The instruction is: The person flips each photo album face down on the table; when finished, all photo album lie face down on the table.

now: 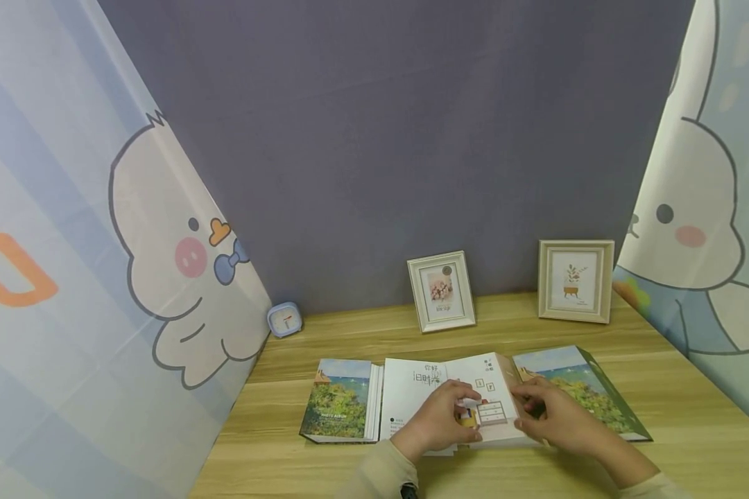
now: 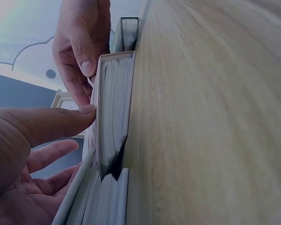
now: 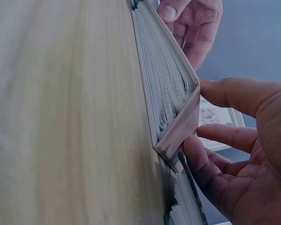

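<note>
In the head view, several thick photo albums lie in a row on a wooden table [image 1: 274,466]. A white album [image 1: 496,433] printed with a drawer chest has both hands at it. My left hand [image 1: 440,416] reaches over it, the straight thumb [image 2: 61,123] touching its edge in the left wrist view and the other fingers spread loosely. A small whitish patch [image 1: 468,403] shows by those fingers; I cannot tell if it is held. At the album's pinkish spine [image 3: 180,131], my right hand [image 1: 558,416] rests its thumb and forefinger tips along the upper edge.
Another white album [image 1: 402,388] with printed characters adjoins on the left. Landscape-covered albums stand at either end, the left one [image 1: 340,398] and the right one [image 1: 577,384]. Behind are two picture frames [image 1: 415,294] [image 1: 544,281] and a small blue clock [image 1: 285,319].
</note>
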### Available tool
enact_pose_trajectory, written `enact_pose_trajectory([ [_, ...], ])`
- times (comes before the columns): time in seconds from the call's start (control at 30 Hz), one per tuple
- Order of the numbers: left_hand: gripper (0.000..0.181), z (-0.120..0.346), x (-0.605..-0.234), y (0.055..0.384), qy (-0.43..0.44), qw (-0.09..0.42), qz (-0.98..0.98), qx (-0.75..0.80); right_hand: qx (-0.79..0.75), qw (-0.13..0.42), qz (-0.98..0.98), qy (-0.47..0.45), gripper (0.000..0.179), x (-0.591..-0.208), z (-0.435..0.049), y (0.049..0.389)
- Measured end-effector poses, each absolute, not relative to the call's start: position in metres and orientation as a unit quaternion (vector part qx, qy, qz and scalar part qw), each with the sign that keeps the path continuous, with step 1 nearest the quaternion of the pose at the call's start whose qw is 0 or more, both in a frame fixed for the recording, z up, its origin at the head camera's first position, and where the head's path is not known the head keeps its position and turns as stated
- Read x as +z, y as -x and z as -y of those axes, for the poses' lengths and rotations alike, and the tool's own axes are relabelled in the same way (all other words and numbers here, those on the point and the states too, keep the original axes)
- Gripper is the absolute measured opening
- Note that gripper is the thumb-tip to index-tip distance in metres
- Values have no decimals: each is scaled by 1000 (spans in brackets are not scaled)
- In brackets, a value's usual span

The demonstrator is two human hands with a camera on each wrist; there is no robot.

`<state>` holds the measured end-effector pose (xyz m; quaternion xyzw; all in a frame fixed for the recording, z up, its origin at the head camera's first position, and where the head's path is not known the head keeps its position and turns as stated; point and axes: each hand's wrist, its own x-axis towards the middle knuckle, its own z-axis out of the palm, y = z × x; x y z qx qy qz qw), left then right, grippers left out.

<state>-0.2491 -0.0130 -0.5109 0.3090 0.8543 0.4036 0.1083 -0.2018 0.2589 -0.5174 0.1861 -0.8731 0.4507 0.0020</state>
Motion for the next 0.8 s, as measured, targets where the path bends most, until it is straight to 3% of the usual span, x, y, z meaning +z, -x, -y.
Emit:
enact_pose_trajectory([
  [0.3, 61, 15, -511, 249, -316, 104, -852, 405, 448, 2, 874, -190, 57, -514, -258, 203],
  [0.8, 41, 40, -508, 258, -304, 91, -816, 482, 406, 67, 892, -187, 48, -497, -244, 204],
])
